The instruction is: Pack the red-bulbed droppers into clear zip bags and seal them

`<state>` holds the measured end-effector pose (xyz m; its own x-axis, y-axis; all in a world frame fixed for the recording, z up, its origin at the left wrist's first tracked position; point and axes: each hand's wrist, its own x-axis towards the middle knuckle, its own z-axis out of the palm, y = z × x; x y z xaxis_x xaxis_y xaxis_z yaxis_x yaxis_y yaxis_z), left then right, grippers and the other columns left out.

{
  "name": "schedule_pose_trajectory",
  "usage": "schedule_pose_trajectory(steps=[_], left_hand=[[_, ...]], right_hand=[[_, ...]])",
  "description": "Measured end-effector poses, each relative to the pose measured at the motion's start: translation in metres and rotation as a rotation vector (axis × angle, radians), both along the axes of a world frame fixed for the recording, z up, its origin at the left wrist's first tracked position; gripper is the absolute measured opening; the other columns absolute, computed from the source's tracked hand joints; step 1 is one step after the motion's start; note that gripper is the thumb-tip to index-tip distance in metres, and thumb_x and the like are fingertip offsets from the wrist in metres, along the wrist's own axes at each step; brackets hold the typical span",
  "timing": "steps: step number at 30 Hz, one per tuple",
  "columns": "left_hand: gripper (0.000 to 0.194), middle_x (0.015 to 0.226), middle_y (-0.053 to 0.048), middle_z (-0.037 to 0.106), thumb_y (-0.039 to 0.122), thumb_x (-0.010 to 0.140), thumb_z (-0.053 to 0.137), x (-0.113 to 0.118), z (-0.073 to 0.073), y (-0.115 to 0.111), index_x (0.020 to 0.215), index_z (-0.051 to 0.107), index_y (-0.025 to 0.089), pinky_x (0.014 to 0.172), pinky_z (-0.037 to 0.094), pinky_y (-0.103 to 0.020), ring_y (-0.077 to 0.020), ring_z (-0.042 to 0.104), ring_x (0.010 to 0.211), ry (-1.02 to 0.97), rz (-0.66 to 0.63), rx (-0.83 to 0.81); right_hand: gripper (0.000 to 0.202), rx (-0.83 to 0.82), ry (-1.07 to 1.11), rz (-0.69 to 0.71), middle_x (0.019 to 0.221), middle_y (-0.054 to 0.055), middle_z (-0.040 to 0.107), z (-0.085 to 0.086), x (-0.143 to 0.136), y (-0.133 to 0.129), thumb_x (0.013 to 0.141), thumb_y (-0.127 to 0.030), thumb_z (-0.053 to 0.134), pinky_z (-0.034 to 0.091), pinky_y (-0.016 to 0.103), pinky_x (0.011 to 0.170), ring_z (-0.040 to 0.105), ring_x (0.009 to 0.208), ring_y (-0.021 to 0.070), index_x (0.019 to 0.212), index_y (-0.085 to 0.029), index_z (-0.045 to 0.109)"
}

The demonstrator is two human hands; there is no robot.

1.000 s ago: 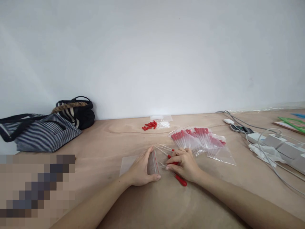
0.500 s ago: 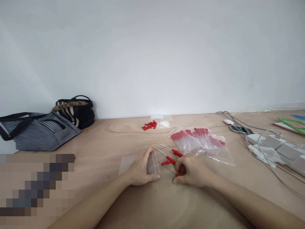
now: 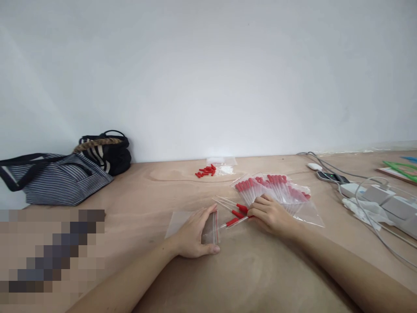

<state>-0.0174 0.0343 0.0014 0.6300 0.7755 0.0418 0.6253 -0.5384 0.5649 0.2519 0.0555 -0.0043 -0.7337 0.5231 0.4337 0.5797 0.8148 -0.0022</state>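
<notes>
My left hand spans a clear zip-lock bag lying on the table, thumb at one end of its red-striped mouth and fingers at the other. To the right of that mouth, my right hand is closed round the red bulb of a dropper, whose thin clear tube points left. Several loose droppers with red rubber bulbs lie between the two hands, tubes toward the upper left. Just behind my right hand, bagged droppers overlap in a fanned pile.
Farther back lie loose red bulbs beside a bag of clear tubes. A striped bag and a black pouch stand at left. On the right are a power strip, cables, a dark device and green scissors-like handles.
My right hand has moved up and slightly right, drawing a dropper along with it and toward the other loose ones. My left hand stays at the bag's mouth.
</notes>
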Motion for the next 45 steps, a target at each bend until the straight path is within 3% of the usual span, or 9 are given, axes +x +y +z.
schedule_pose_trajectory(steps=[5, 9, 16, 26, 28, 32, 38, 45], left_hand=[[0.092, 0.138, -0.013, 0.027, 0.048, 0.064, 0.064, 0.0, -0.001, 0.001, 0.135, 0.013, 0.017, 0.103, 0.022, -0.044, -0.0304, 0.025, 0.126, 0.015, -0.003, -0.006], [0.092, 0.138, -0.013, 0.027, 0.048, 0.064, 0.063, -0.001, -0.001, 0.001, 0.135, 0.013, 0.018, 0.103, 0.022, -0.044, -0.0308, 0.025, 0.126, 0.013, 0.002, -0.003], [0.092, 0.138, -0.012, 0.027, 0.047, 0.064, 0.064, 0.0, -0.002, 0.002, 0.135, 0.012, 0.018, 0.103, 0.023, -0.043, -0.0294, 0.027, 0.125, 0.004, -0.01, 0.004], [0.092, 0.138, -0.013, 0.027, 0.045, 0.064, 0.065, 0.001, -0.005, 0.003, 0.134, 0.013, 0.016, 0.103, 0.023, -0.042, -0.0281, 0.026, 0.125, -0.008, -0.008, 0.035], [0.092, 0.138, -0.013, 0.026, 0.045, 0.065, 0.064, 0.001, -0.005, 0.002, 0.135, 0.012, 0.016, 0.103, 0.023, -0.041, -0.0279, 0.026, 0.125, 0.001, -0.008, 0.054], [0.095, 0.138, -0.014, 0.027, 0.057, 0.064, 0.061, 0.005, 0.003, -0.002, 0.135, 0.015, 0.016, 0.103, 0.023, -0.045, -0.0313, 0.026, 0.125, 0.076, 0.019, 0.131], [0.084, 0.139, -0.013, 0.025, 0.06, 0.07, 0.053, -0.01, 0.013, -0.009, 0.135, 0.02, 0.016, 0.103, 0.023, -0.047, -0.0306, 0.022, 0.127, 0.254, -0.002, 0.185], [0.065, 0.14, -0.011, 0.025, 0.051, 0.081, 0.042, -0.028, 0.0, -0.013, 0.133, 0.023, 0.016, 0.104, 0.022, -0.045, -0.0255, 0.02, 0.129, 0.263, 0.08, 0.109]], right_hand=[[0.02, -0.168, -0.017, 0.068, 0.076, 0.004, 0.061, 0.009, 0.0, -0.005, 0.086, -0.026, 0.041, 0.031, 0.032, 0.07, 0.048, 0.076, 0.0171, 0.079, -0.02, 0.058], [0.016, -0.294, 0.039, 0.01, 0.075, 0.002, 0.061, 0.018, 0.007, 0.0, 0.083, -0.031, 0.048, 0.032, 0.032, 0.07, 0.05, 0.074, 0.0163, 0.075, -0.021, 0.059], [0.016, -0.215, 0.041, -0.03, 0.076, 0.001, 0.063, 0.012, 0.001, 0.002, 0.082, -0.033, 0.05, 0.028, 0.033, 0.07, 0.049, 0.074, 0.0163, 0.076, -0.022, 0.06], [0.013, -0.099, 0.174, 0.001, 0.08, -0.002, 0.064, -0.003, -0.065, -0.007, 0.08, -0.036, 0.055, 0.024, 0.034, 0.069, 0.047, 0.076, 0.0158, 0.079, -0.027, 0.064], [0.017, -0.117, 0.2, -0.007, 0.088, -0.001, 0.062, -0.004, -0.07, -0.003, 0.076, -0.042, 0.058, 0.025, 0.034, 0.07, 0.047, 0.08, 0.0167, 0.084, -0.029, 0.064], [0.047, -0.185, 0.171, -0.102, 0.102, 0.005, 0.056, -0.004, -0.059, 0.004, 0.067, -0.051, 0.064, 0.027, 0.035, 0.074, 0.045, 0.091, 0.0208, 0.106, -0.026, 0.057], [0.03, -0.237, 0.077, -0.161, 0.108, 0.006, 0.052, -0.005, -0.045, 0.011, 0.079, -0.044, 0.053, 0.027, 0.036, 0.077, 0.042, 0.095, 0.0222, 0.103, -0.027, 0.058], [0.017, -0.306, 0.064, -0.096, 0.091, 0.002, 0.058, -0.002, -0.049, 0.012, 0.082, -0.02, 0.05, 0.025, 0.035, 0.074, 0.044, 0.088, 0.0178, 0.096, -0.024, 0.057]])
